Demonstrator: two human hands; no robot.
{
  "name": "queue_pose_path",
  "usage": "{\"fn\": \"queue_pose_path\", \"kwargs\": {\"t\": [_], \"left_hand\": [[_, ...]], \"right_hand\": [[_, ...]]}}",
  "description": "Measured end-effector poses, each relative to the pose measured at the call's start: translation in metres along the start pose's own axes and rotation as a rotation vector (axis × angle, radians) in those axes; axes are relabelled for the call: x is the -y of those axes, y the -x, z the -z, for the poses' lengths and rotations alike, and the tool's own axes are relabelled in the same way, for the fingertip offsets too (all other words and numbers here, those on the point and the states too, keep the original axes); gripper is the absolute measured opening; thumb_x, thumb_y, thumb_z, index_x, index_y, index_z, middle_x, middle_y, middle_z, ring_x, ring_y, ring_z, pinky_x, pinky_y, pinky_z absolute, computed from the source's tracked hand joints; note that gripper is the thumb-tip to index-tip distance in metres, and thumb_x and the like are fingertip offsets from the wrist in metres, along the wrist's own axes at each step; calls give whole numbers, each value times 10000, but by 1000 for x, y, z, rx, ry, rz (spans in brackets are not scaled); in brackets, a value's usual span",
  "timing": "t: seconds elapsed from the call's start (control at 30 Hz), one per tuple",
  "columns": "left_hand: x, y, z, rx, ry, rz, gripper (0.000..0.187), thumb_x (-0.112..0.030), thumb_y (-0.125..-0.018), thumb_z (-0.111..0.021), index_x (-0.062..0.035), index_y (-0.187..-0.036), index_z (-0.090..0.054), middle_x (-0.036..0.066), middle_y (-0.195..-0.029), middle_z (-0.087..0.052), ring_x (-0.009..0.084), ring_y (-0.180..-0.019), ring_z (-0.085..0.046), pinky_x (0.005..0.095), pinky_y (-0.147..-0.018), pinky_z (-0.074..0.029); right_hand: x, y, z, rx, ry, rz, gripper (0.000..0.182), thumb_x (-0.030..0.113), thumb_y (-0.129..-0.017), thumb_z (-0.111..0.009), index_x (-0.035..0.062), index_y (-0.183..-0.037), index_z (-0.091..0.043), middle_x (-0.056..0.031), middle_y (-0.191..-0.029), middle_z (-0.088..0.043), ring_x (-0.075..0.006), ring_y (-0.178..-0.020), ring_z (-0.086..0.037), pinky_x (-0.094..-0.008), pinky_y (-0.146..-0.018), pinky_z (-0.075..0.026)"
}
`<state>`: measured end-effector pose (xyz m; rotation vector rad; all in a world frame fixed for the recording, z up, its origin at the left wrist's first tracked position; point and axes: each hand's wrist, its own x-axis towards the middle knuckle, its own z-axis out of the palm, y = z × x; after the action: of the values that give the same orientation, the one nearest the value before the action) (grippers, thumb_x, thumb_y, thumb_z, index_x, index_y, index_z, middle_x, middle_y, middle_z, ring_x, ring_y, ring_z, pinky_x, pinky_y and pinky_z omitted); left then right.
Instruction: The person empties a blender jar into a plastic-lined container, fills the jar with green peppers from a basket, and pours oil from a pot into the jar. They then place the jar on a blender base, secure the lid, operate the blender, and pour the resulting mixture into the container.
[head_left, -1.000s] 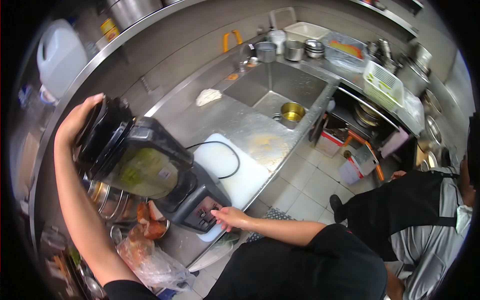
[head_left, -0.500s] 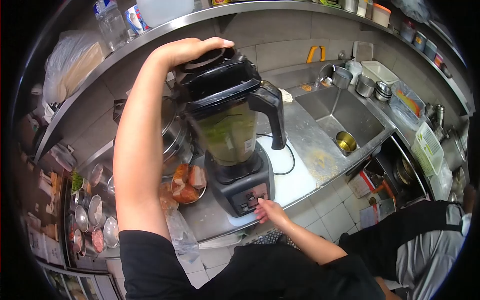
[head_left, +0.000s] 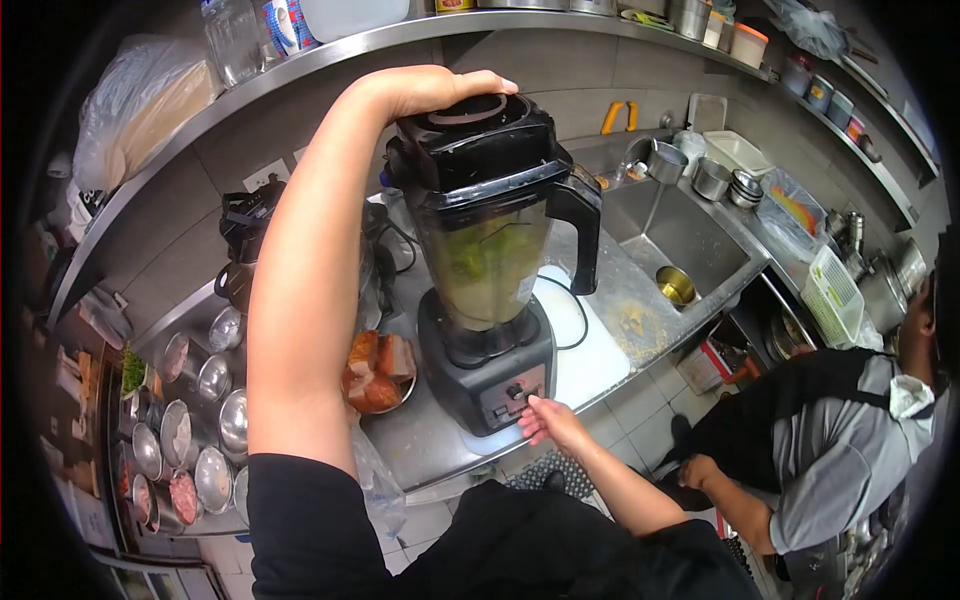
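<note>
A black blender (head_left: 480,375) stands on the counter, partly over a white board (head_left: 590,350). Its clear jug (head_left: 490,265) holds green pieces in cloudy liquid, under a black lid (head_left: 480,150). My left hand (head_left: 440,88) lies over the top of the lid, one digit stretched along its rear rim; its other fingers are mostly hidden. Low at the front, my right hand (head_left: 553,420) has its fingers slightly apart, thumb tip beside the knob on the control panel (head_left: 515,393). Nothing shows in its grasp.
Left of the blender is a bowl of reddish meat (head_left: 380,375), with several metal bowls (head_left: 215,480) beyond my left arm. A sink (head_left: 700,245) holding a small metal pot is on the right. A co-worker (head_left: 840,430) stands at lower right. A shelf (head_left: 350,45) runs overhead.
The view has shifted, bringing the co-worker's head and arm into sight. My left hand remains on the lid and my right hand stays at the control panel.
</note>
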<state>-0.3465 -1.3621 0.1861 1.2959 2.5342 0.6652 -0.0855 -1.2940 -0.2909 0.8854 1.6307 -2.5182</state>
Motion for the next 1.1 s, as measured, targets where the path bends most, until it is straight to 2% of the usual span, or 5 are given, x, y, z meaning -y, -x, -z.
{"fn": "queue_pose_path", "kwargs": {"t": [0.33,0.57,0.73,0.8,1.1], "left_hand": [[1,4,1,15,30,-21,859,-811,-661,-603,-93,-1118,-717,160,-1023,-694,282,-906,-680,405,-771,-536],[11,-16,0,36,6,-8,807,-778,-749,-562,-87,-1140,-709,166,-1094,-678,259,-997,-637,370,-905,-477],[5,-9,-5,7,13,-41,790,-750,-761,-573,-65,-1130,-706,152,-1051,-692,244,-958,-648,355,-875,-491],[3,-4,-5,11,53,61,765,-728,-769,-576,-71,-1140,-704,142,-1041,-697,229,-933,-651,346,-854,-499],[14,-13,-9,-18,103,24,773,-733,-750,-584,-62,-1111,-711,147,-1025,-697,231,-881,-662,352,-821,-507]], "right_hand": [[0,1,2,27,13,20,476,435,-969,-556,-36,-1030,-592,-139,-935,-661,-173,-721,-648,-288,-559,-562],[-5,-4,9,74,89,27,518,490,-960,-542,-18,-1039,-599,-104,-934,-666,-154,-723,-641,-275,-558,-556],[2,3,5,13,76,-7,575,517,-937,-568,-42,-1071,-587,-120,-954,-668,-155,-717,-645,-286,-572,-567],[3,4,4,15,96,-27,608,544,-941,-542,-51,-1065,-580,-136,-961,-661,-162,-719,-646,-292,-570,-565],[-1,2,4,6,28,-39,637,569,-945,-508,-56,-1043,-582,-146,-943,-658,-172,-717,-651,-296,-574,-569]]}}
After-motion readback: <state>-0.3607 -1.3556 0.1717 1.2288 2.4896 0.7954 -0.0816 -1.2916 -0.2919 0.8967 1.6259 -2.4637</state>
